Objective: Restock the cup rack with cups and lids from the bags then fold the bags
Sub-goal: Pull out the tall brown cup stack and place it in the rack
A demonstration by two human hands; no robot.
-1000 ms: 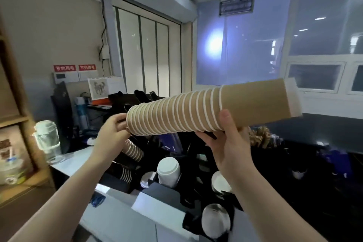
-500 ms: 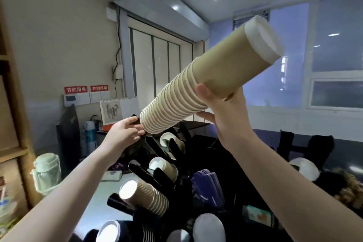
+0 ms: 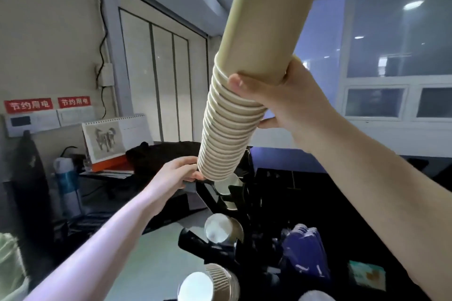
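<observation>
— Grey walls and blue-tinted windows sit behind both hands, yes? What's on the wall side?

— Beyond the left hand (image 3: 179, 172) there are two red signs (image 3: 46, 104), a desk calendar (image 3: 115, 139) with a horse drawing, and a blue-and-white bottle (image 3: 68, 186) lower down.

— How are the arms posed?

— The right hand (image 3: 276, 100) is raised high, forearm running down to the lower right corner. Its thumb and fingers are curled round the stack of cups (image 3: 244, 85), gripping it about halfway along. The left arm reaches forward from the lower left, and its fingers are curled at the stack's lowest rim, holding it from the side.

— And the stack itself?

— Steeply tilted, nearly upright, nested brown paper cups with pale rims. Its top, capped by a white base, leans up past the right hand to the frame edge; its open mouth points down, just at the left fingertips.

— Where's the rack?

— The black cup rack (image 3: 220, 205) stands directly below the left hand and the stack's mouth. Cups already lie in its slots (image 3: 223, 230), their white insides facing the camera. A purple-blue bundle (image 3: 305, 252) sits under the right forearm; I can't tell what it is.
</observation>
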